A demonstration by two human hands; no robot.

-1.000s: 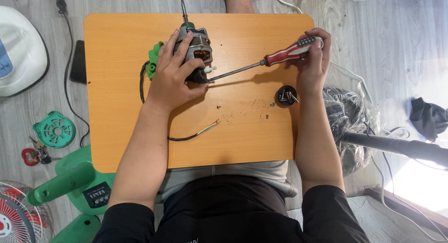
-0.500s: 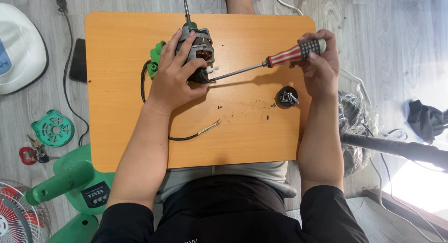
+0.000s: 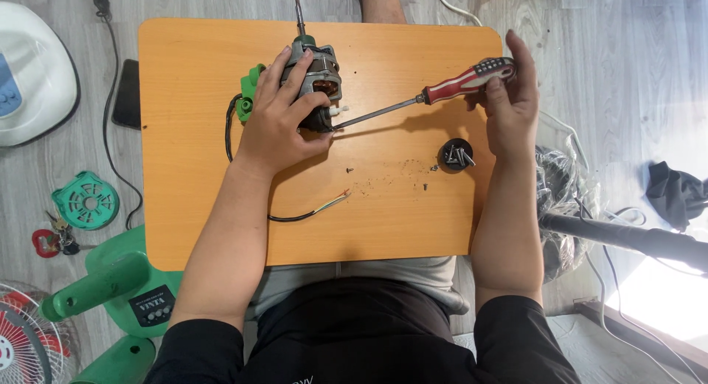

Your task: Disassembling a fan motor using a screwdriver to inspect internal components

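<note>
On the orange worktop [image 3: 221, 74], the left hand [image 3: 276, 126] has its grip clamped over a small electric motor [image 3: 316, 74] near the far edge, shaft pointing away. The right hand [image 3: 509, 104] has its grip closed on the red-and-black handle of a screwdriver [image 3: 435, 96], whose tip meets the motor's side. A black cap [image 3: 455, 157] holding screws lies just beside the right wrist, and 1 loose wire [image 3: 310, 210] trails across the worktop.
</note>
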